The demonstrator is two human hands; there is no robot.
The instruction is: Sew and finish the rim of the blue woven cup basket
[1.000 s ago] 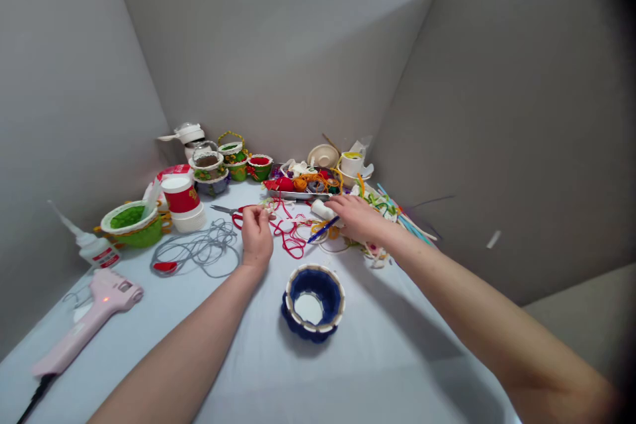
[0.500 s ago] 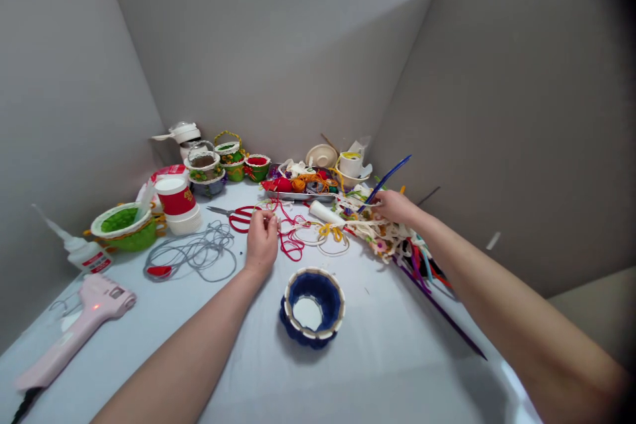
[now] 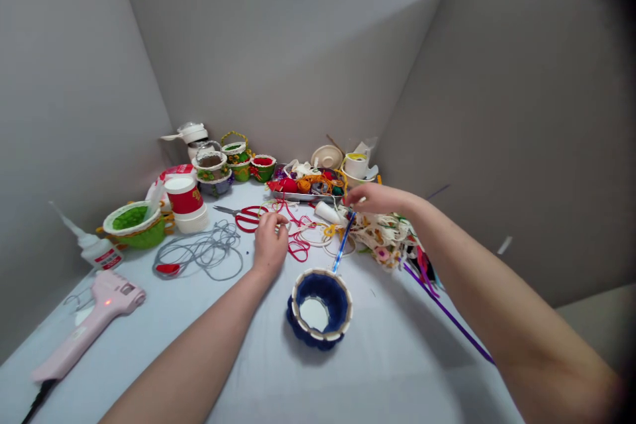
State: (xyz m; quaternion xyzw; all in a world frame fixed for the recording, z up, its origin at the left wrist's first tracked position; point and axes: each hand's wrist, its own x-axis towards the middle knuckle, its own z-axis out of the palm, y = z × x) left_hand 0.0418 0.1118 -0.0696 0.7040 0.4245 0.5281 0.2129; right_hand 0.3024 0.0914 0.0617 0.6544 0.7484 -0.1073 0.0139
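My left hand [image 3: 271,242] rests on the table left of the blue cup-shaped basket, its fingers closed. Something small and pale shows at the fingertips, too little to name. My right hand [image 3: 372,200] is over the tangled heap of trims [image 3: 385,238], fingers pinched at the upper end of a shiny blue strip [image 3: 342,242]. The strip slants down toward the rim of the small dark-blue basket [image 3: 325,305], which stands upright with a white-edged top and a pale bottom inside. Whether the strip touches the rim I cannot tell.
A pink glue gun [image 3: 106,305], a glue bottle [image 3: 99,252] and a green basket [image 3: 136,225] stand at left. Grey cord [image 3: 203,252] and red-handled scissors [image 3: 251,218] lie nearby. A tray of yarn [image 3: 308,195] sits behind; a purple strip [image 3: 450,315] lies at right.
My right hand has moved left, and the blue strip has swung from pointing up and right to slanting down toward the basket. My left hand stays near its place, fingers closed.
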